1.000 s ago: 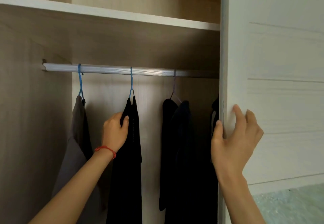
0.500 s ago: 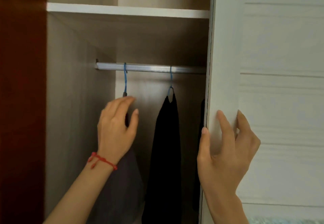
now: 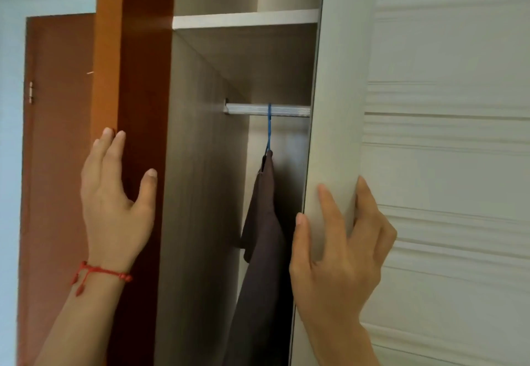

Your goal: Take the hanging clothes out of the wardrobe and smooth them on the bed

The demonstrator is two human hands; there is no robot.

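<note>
A grey-brown garment (image 3: 259, 236) hangs on a blue hanger (image 3: 269, 127) from the silver rail (image 3: 266, 109) inside the wardrobe. Only this one garment shows in the narrow gap; the white sliding door (image 3: 430, 165) hides the others. My right hand (image 3: 341, 254) grips the left edge of that door, thumb inside and fingers on the front. My left hand (image 3: 114, 202), with a red string bracelet at the wrist, is held up with spread fingers in front of the reddish-brown wardrobe side panel (image 3: 137, 107), holding nothing.
A white shelf (image 3: 243, 19) runs above the rail. A brown room door (image 3: 57, 136) with a hinge stands at the left, beside a pale wall (image 3: 11, 165). The wardrobe's grey inner side wall (image 3: 198, 193) lies between my hands.
The sliding door has moved left with my right hand, covering the black garments. My left hand has left the clothes and moved out to the wardrobe's side panel. The view has shifted left.
</note>
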